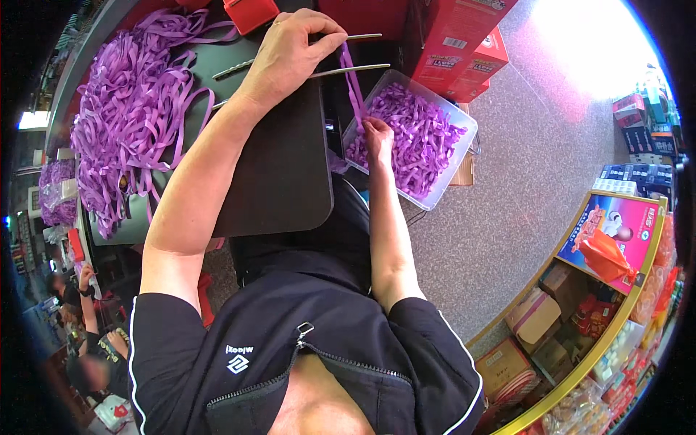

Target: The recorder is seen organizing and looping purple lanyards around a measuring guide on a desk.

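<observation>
Over the dark worktop (290, 170), the left hand (290, 54) pinches a purple ribbon (354, 90) near two metal rods (366, 69). The right hand (378, 136) holds it lower, above a clear bin (465, 130).

Grey speckled flr (507, 196), gold-edged cab. (589, 365) R, v. bright light (587, 43) top R.

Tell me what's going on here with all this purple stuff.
A person is holding a purple ribbon stretched between both hands. The left hand grips its upper end, by two thin metal rods at the dark table. The right hand grips it lower, over a plastic bin of bunched purple pieces. A loose ribbon heap lies on the table's left.
</observation>
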### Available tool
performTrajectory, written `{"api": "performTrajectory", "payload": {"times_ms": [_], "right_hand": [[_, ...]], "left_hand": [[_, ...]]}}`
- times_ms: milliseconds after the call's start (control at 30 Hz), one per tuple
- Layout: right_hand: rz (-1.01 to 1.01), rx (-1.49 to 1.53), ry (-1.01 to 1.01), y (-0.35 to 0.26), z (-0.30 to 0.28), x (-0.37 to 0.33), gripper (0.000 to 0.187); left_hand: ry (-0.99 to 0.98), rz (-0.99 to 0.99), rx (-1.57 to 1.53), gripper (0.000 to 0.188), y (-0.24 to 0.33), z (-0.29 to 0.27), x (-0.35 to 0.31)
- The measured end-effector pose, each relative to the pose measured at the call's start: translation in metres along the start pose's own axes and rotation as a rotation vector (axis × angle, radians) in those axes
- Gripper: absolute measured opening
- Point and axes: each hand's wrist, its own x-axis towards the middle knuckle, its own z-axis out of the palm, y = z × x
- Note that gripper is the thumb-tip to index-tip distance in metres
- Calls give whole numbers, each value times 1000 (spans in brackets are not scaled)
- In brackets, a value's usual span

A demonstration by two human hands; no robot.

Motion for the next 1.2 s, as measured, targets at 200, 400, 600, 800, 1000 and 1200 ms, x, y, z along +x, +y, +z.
{"api": "performTrajectory", "payload": {"times_ms": [200, 400, 600, 800, 1000, 1200], "right_hand": [[370, 638, -224, -5, 1, 8, 13], [161, 308, -130, 7, -3, -4, 16], [-210, -110, 44, -7, -5, -24, 22], [-220, 98, 19, 16, -20, -12, 19], [-187, 410, -76, 15, -28, -22, 15], [-156, 571, -136, 10, -33, -31, 11]], "left_hand": [[-31, -14, -31, 19, 20, -5, 4], [-46, 12, -46, 18, 19, -4, 7], [-41, -19, -49, 19, 13, -5, 1], [-46, -3, -37, 19, 14, -4, 4], [-50, -41, -61, 20, 12, -3, 2], [-61, -16, -64, 19, 12, -4, 3]]}}
